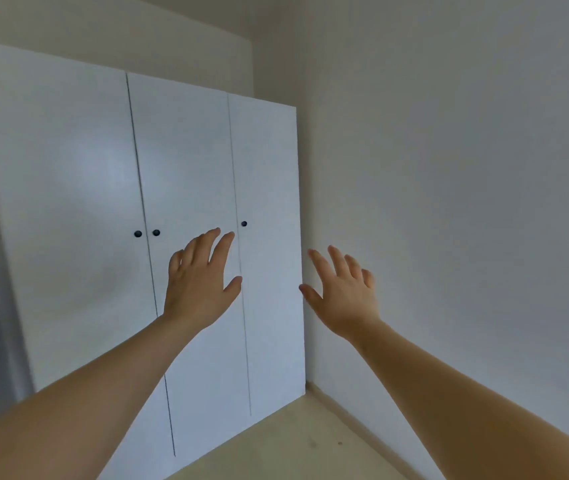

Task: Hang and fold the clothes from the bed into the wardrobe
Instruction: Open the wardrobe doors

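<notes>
From the head camera, I am standing in front of the wardrobe [189,168] - white, three tall doors, all closed, set against the far left of the room where it meets the plain wall [449,168] on the right. Both my arms reach out toward it.

My left hand [200,282] is raised in front of the middle door, its fingers [222,247] straight and spread, holding nothing. The fingertips lie near the seam between the middle and right doors, just below and left of the right door's knob [244,223]. I cannot tell whether they touch the panel or hover short of it. My right hand [341,296] is out past the wardrobe's right edge, in front of the wall, its fingers [336,259] also spread and empty. Two more knobs [147,233] sit side by side further left, one on each side of the left seam. A strip of pale floor [293,445] shows near the bottom.

The clothes and the bed are not in view, so neither hanging nor folding can be judged. I take this as the opening step - getting the wardrobe open. The next move calls for pinching a small round knob and pulling it toward me, keeping my body out of the door's swing.
</notes>
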A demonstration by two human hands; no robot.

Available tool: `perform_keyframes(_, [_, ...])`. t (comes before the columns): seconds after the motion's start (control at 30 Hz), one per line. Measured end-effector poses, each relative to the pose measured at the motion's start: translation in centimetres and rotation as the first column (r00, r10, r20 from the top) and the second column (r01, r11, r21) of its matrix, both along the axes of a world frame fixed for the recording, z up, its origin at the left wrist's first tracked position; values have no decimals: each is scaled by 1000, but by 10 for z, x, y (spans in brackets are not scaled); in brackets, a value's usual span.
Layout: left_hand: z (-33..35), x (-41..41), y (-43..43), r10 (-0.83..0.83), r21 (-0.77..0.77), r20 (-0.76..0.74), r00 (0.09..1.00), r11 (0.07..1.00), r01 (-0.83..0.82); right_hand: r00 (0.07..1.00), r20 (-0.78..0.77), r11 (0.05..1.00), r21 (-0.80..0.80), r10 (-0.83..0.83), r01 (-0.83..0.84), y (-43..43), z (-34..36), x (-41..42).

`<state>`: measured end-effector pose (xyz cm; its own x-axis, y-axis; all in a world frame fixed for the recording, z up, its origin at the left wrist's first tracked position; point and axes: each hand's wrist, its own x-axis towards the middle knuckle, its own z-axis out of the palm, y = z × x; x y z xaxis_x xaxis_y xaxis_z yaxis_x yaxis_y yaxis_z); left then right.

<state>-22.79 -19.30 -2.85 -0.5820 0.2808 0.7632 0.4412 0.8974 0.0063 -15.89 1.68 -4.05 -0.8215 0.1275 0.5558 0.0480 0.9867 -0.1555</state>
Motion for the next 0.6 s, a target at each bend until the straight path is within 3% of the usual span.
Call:
perform_keyframes(0.23, [12,-130,-104,155,-28,21,988,988,-154,980,-21,979,-51,198,-199,-107,-1,-163])
perform_keyframes(0.6, [-18,-312,-193,382,-57,80,921,924,-379,935,28,935,-45,354,-352,-188,-26,-393])
